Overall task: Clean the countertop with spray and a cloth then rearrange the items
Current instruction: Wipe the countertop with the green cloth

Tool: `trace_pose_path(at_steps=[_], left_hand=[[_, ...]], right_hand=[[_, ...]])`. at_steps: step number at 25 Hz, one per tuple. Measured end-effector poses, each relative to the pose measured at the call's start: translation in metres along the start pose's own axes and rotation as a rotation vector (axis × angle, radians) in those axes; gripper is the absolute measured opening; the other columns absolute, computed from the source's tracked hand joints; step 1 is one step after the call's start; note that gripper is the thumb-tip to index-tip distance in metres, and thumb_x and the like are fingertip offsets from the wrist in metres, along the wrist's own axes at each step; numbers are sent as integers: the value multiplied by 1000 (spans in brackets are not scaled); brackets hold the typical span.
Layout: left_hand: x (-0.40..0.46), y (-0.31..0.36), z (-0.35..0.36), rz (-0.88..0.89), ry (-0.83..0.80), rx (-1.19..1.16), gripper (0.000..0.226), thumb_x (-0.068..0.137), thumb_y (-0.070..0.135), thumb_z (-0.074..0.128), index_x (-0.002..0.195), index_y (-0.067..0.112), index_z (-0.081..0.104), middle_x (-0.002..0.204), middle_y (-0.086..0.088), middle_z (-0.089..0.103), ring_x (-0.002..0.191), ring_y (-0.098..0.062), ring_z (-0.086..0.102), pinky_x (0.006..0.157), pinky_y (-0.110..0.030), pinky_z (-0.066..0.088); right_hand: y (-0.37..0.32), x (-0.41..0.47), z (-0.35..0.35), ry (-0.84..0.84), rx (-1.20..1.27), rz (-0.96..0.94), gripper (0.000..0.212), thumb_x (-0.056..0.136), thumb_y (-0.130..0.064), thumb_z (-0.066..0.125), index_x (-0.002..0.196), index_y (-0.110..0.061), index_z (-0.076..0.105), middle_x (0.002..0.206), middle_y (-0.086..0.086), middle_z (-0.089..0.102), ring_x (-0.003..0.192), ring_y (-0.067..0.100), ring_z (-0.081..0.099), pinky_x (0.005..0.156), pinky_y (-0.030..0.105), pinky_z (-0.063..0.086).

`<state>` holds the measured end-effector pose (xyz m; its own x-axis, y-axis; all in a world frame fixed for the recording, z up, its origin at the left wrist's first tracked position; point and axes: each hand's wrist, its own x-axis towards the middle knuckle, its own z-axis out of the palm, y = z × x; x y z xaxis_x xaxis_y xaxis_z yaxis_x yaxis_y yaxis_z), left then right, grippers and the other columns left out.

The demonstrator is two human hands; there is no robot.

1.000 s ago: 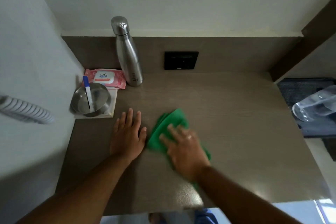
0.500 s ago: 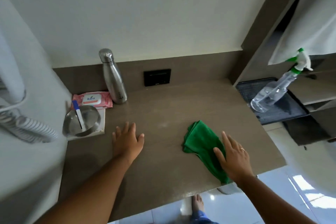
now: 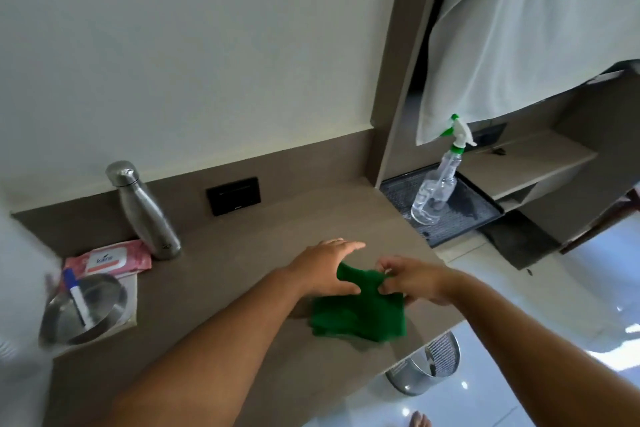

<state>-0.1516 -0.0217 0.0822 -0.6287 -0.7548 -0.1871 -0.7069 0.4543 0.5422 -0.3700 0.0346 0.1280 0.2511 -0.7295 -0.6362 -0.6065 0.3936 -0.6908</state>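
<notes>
A green cloth [image 3: 360,314] hangs bunched just above the brown countertop [image 3: 242,263] near its right front edge. My left hand [image 3: 325,269] pinches the cloth's upper left part between thumb and fingers. My right hand [image 3: 410,279] grips its upper right edge. A clear spray bottle [image 3: 436,187] with a green and white trigger stands on a dark tray [image 3: 478,211] to the right, out of both hands.
A steel bottle [image 3: 145,211] stands at the back left, with a pink wipes pack [image 3: 109,258] beside it. A steel bowl [image 3: 83,308] holding a white and blue pen sits at the left edge on a paper. A black socket plate [image 3: 233,195] is on the backsplash. A mesh bin [image 3: 426,366] stands on the floor.
My left hand left the countertop and moved right onto the cloth. My right hand stopped pressing flat on it, and both hands lifted it. The view swung right and up.
</notes>
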Motion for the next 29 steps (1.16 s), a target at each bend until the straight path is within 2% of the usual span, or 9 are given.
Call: trace_pose_path(at_steps=[3,5,10,12,14,19,24,26,29], left_hand=[[27,33,0,-43,-217,-533,52,75,33,81,121,18,61,118,-6,69,104,-18,67,95,-46,54],[48,52,12,-129,-202,-856,38,81,17,76,112,-1,64,114,-21,69,99,-26,68,98,-47,52],[124,118,60,-334,-37,-1443,28,75,14,75,102,6,69,104,-18,73,92,-28,71,78,-33,57],[160,149,80,-391,-60,-1398,35,78,12,76,111,7,67,109,-17,73,100,-30,70,82,-36,58],[191,173,98,-475,-26,-1260,45,79,12,77,121,5,60,108,-15,73,98,-28,71,83,-36,58],[269,213,124,-560,-40,-1346,17,86,16,70,103,14,69,93,-9,77,83,-27,73,62,-35,58],[348,229,143,-644,-121,-1390,17,90,13,64,106,13,68,104,-14,74,97,-27,70,73,-43,61],[387,227,147,-693,-8,-1411,18,90,11,63,108,12,66,109,-16,72,98,-27,69,69,-39,61],[437,215,147,-764,213,-1421,32,92,6,59,124,8,58,107,-3,69,94,-16,65,71,-27,55]], right_hand=[[-3,-28,-68,55,169,-113,14,92,-3,55,98,-15,61,92,12,68,82,26,67,64,33,56],[18,-40,-121,146,278,-94,13,92,-3,56,98,-12,64,93,17,71,81,30,70,68,37,59],[91,-40,-229,227,530,-139,27,90,-18,65,113,-3,66,111,20,72,99,32,70,82,39,59],[129,-33,-267,180,547,-90,33,88,-17,68,116,-2,65,115,19,71,108,33,68,90,40,56],[168,-24,-298,130,371,57,28,87,-9,69,113,0,65,115,19,71,109,33,67,97,45,53],[212,17,-388,248,356,138,27,86,-8,70,112,-14,66,106,13,72,88,21,72,67,29,58],[186,110,-464,316,296,111,39,84,1,69,116,-18,61,115,12,64,97,29,66,76,40,58],[174,157,-484,372,140,69,44,82,-2,73,122,-17,61,114,9,62,98,29,65,79,41,58],[162,218,-505,537,78,-4,48,83,0,71,130,-7,58,108,8,59,95,24,62,71,24,53]])
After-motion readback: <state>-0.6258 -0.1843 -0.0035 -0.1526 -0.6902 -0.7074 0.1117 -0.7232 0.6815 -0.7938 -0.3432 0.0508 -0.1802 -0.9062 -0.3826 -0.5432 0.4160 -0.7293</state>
